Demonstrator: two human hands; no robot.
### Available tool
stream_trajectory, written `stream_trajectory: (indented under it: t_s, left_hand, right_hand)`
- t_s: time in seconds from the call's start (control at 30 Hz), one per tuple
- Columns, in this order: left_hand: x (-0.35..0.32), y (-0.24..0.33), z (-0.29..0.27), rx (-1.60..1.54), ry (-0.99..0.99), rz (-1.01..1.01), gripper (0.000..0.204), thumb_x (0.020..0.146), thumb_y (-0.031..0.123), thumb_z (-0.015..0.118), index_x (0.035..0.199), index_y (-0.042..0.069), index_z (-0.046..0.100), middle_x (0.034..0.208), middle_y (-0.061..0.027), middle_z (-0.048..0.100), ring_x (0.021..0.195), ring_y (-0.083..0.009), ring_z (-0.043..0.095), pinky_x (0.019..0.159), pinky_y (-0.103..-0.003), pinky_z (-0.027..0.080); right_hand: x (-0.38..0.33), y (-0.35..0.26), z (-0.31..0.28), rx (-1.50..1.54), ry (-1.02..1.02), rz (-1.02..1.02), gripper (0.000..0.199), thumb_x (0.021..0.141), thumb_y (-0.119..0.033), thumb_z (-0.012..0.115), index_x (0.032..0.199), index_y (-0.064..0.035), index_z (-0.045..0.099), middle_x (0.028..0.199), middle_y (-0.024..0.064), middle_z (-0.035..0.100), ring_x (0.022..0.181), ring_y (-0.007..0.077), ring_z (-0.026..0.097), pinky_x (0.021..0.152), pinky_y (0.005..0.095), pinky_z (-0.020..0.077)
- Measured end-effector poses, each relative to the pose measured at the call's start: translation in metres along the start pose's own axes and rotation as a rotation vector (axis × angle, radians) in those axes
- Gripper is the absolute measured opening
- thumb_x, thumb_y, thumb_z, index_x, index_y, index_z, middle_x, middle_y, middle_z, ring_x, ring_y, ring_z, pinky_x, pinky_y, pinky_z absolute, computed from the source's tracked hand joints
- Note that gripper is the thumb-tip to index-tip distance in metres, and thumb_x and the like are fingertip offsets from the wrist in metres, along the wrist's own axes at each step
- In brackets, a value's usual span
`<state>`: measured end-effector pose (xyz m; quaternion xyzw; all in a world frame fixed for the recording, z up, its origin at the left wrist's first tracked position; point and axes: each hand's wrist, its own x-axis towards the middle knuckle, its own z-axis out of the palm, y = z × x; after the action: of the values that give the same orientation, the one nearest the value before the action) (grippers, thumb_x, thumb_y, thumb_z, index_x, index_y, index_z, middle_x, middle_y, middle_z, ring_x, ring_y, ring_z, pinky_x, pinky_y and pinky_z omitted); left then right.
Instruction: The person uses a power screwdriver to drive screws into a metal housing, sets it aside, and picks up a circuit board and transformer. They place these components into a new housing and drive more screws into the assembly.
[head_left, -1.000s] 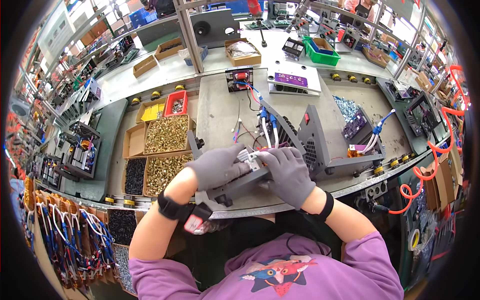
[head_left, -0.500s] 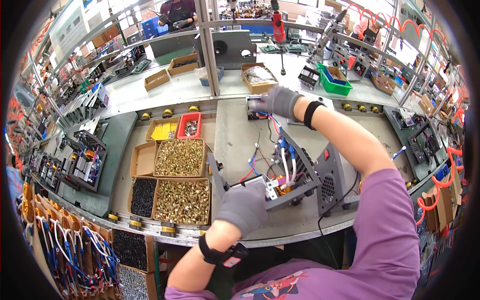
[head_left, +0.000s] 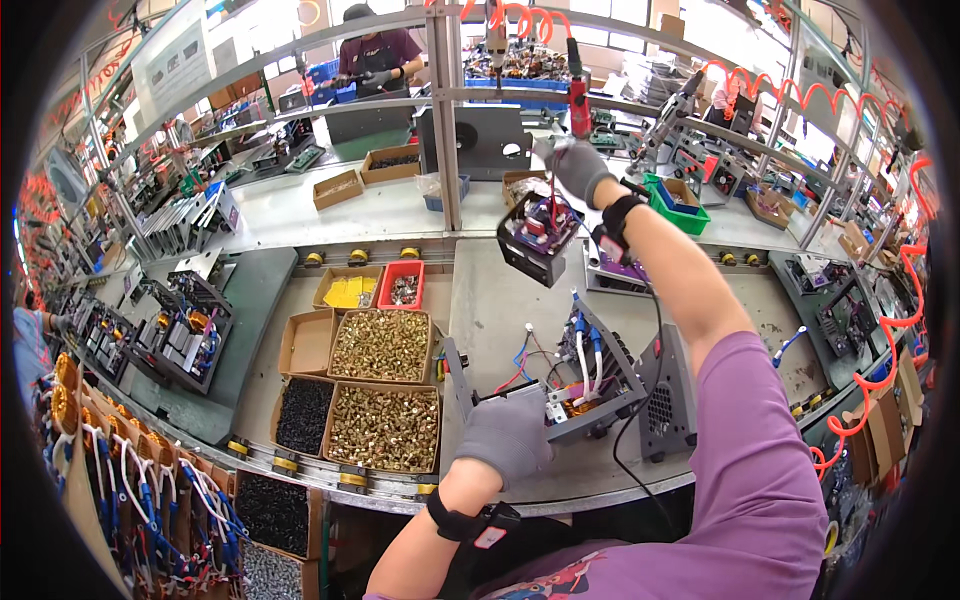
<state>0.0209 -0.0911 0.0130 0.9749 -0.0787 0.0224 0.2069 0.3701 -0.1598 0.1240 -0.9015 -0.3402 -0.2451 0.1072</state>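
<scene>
My left hand (head_left: 508,435) in a grey glove closes on the near rim of a dark grey metal chassis (head_left: 590,415) with white and blue cables. My right hand (head_left: 578,172), also gloved, is raised at the far side, fingers drawn together. Beneath it a small black open box (head_left: 540,250) with a purple circuit board hangs tilted above the table. Red wires (head_left: 552,190) run from the board up to my right fingers, which seem to grip them. Just behind this hand hangs a red power screwdriver (head_left: 579,108); its lower end is hidden.
Left of the chassis, cartons of brass-coloured fasteners (head_left: 382,425) and black screws (head_left: 303,415) stand beside a red bin (head_left: 402,285). A grey vented panel (head_left: 665,400) stands to the right. A black cable (head_left: 625,450) crosses the front edge. A person (head_left: 378,55) works across the bench.
My right hand has risen, and the small black box beneath it has come up and tilted. My left hand stays on the chassis rim. The whole view has shifted a little.
</scene>
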Motion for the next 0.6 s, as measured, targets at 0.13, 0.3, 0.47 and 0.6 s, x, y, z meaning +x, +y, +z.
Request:
stream_trajectory:
  t_s: [0.13, 0.3, 0.47, 0.6]
  left_hand:
    - [0.012, 0.013, -0.016, 0.015, -0.046, -0.133, 0.061, 0.085, 0.047, 0.059, 0.126, 0.003, 0.049, 0.108, -0.0217, 0.063, 0.092, -0.0352, 0.064, 0.078, -0.043, 0.051]
    - [0.019, 0.000, -0.023, -1.990, 0.259, 0.058, 0.069, 0.092, 0.062, 0.041, 0.134, 0.007, 0.045, 0.127, -0.0163, 0.054, 0.109, -0.0322, 0.056, 0.096, -0.048, 0.045]
    - [0.007, 0.059, -0.029, -2.315, 0.336, 0.142, 0.061, 0.090, 0.057, 0.045, 0.132, 0.013, 0.048, 0.127, -0.0149, 0.055, 0.106, -0.0304, 0.058, 0.086, -0.046, 0.050]
    - [0.004, 0.098, -0.017, -2.416, 0.136, 0.225, 0.052, 0.088, 0.051, 0.051, 0.123, 0.013, 0.056, 0.119, -0.0082, 0.061, 0.103, -0.0245, 0.059, 0.074, -0.039, 0.051]
  right_hand:
    - [-0.007, -0.008, -0.104, -0.161, 0.696, -0.575, 0.038, 0.093, -0.032, 0.048, 0.070, -0.0032, 0.056, 0.056, 0.0100, 0.057, 0.050, 0.0223, 0.059, 0.049, 0.0316, 0.0468]
    - [-0.112, -0.104, -0.223, 1.130, 0.100, 0.032, 0.046, 0.091, -0.050, 0.053, 0.069, -0.0091, 0.053, 0.053, 0.0004, 0.049, 0.041, 0.0081, 0.045, 0.038, 0.0227, 0.0324]
    - [-0.184, -0.066, -0.236, 1.156, 0.007, 0.179, 0.034, 0.088, -0.036, 0.059, 0.080, -0.0025, 0.060, 0.058, 0.0061, 0.056, 0.043, 0.0178, 0.054, 0.041, 0.0283, 0.0411]
    - [-0.252, 0.004, -0.128, -0.338, -0.034, -0.223, 0.034, 0.075, -0.008, 0.060, 0.109, -0.0027, 0.060, 0.082, 0.0100, 0.062, 0.061, 0.0239, 0.064, 0.048, 0.0341, 0.0453]
